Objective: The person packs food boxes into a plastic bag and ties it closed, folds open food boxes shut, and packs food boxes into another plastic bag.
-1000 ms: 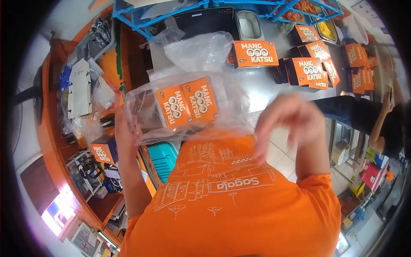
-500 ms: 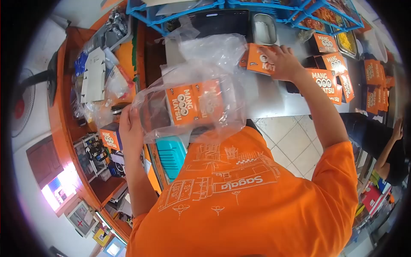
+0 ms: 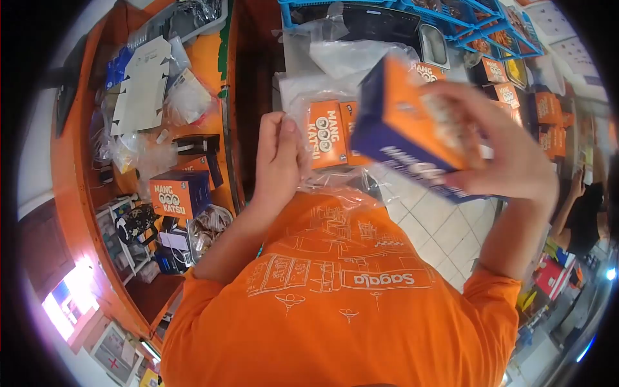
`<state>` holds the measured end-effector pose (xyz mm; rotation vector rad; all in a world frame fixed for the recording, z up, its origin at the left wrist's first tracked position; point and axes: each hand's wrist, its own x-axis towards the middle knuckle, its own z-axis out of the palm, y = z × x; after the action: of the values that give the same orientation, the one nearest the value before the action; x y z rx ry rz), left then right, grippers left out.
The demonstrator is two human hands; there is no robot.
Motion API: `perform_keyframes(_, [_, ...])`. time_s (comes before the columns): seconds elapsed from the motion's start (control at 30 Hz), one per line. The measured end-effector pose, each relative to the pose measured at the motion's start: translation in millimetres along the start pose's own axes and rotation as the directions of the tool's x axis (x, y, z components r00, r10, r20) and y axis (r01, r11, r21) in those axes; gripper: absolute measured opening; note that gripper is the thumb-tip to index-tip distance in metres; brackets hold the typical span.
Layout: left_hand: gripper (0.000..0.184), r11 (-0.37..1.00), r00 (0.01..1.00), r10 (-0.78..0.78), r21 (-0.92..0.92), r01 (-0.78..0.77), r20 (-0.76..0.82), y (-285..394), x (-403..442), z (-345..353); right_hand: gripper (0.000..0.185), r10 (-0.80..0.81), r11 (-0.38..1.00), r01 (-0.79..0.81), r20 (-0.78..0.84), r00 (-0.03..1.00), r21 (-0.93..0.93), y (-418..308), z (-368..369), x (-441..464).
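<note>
My right hand (image 3: pixel 500 145) grips an orange and purple food box (image 3: pixel 403 138), lifted close to the camera and tilted; motion blurs its printing. With fingers closed, my left hand (image 3: pixel 278 158) pinches the edge of a clear plastic bag (image 3: pixel 335 179) at its left side. Inside the bag lie orange "Mang Katsu" boxes, one (image 3: pixel 327 134) fully showing and another (image 3: pixel 351 129) partly hidden behind the lifted box. Beyond the bag, more clear plastic (image 3: pixel 348 61) is spread on the counter.
Blue crates (image 3: pixel 477 29) and a metal pan (image 3: pixel 433 45) line the counter's back. More orange boxes (image 3: pixel 506 95) stand at the right. On the left shelf are a folded white carton (image 3: pixel 145 90) and another box (image 3: pixel 173 195). A co-worker's arm (image 3: pixel 576 187) shows far right.
My right hand has picked up a box from the counter and brought it up towards the camera, over the bag. My left hand has moved right, still on the bag. The view has shifted.
</note>
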<state>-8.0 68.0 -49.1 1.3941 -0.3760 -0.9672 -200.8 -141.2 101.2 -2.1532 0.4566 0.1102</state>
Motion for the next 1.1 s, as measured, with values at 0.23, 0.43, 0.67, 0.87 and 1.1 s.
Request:
perform_keyframes(0.23, [0.014,0.988,0.995,0.06,-0.149,-0.047,0.081,-12,1,-17,0.082,0.53,0.711,-0.588,-0.255,0.809,-0.387,31,158,96])
perform_keyframes(0.43, [0.014,0.97,0.982,-0.022,-0.235,0.066,0.187,-32,11,-20,0.068,0.372,0.891,-0.454,-0.557,0.743,-0.011,81,256,110])
perform_keyframes(0.67, [0.013,0.987,0.994,-0.049,-0.146,0.063,0.099,-44,28,-31,0.063,0.367,0.923,-0.366,-0.558,0.744,0.119,39,164,15])
perform_keyframes(0.87, [0.038,0.784,0.944,0.178,0.539,-0.307,0.279,-87,51,-26,0.026,0.455,0.708,0.147,-0.606,0.653,0.691,107,48,-73])
perform_keyframes(1.1, [0.071,0.392,0.988,0.066,0.907,-0.155,0.141,-87,36,-17,0.041,0.143,0.563,-0.814,-0.953,0.267,-0.143,360,43,-83])
